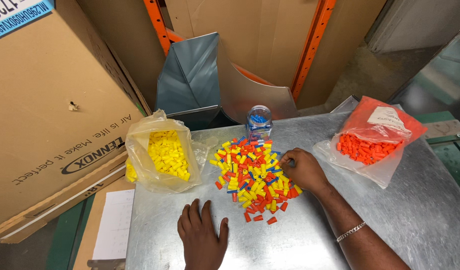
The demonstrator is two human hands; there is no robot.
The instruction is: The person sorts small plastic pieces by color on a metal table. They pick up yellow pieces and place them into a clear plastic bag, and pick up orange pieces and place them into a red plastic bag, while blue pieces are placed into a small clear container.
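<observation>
A heap of small yellow, orange and blue plastic caps (pixel 252 177) lies in the middle of a metal table (pixel 390 210). My right hand (pixel 302 167) rests at the heap's right edge, fingers curled and pinching at a cap there; what it holds is too small to make out. My left hand (pixel 202 237) lies flat on the table just below and left of the heap, fingers spread, holding nothing. A clear jar (pixel 259 121) with blue caps stands right behind the heap.
A clear bag of yellow caps (pixel 162 155) sits at the left of the heap. A bag of orange caps (pixel 372 140) lies at the right. A large cardboard box (pixel 50 110) stands at the left, a sheet-metal duct piece (pixel 200 75) behind the table, and a paper sheet (pixel 115 225) lower left.
</observation>
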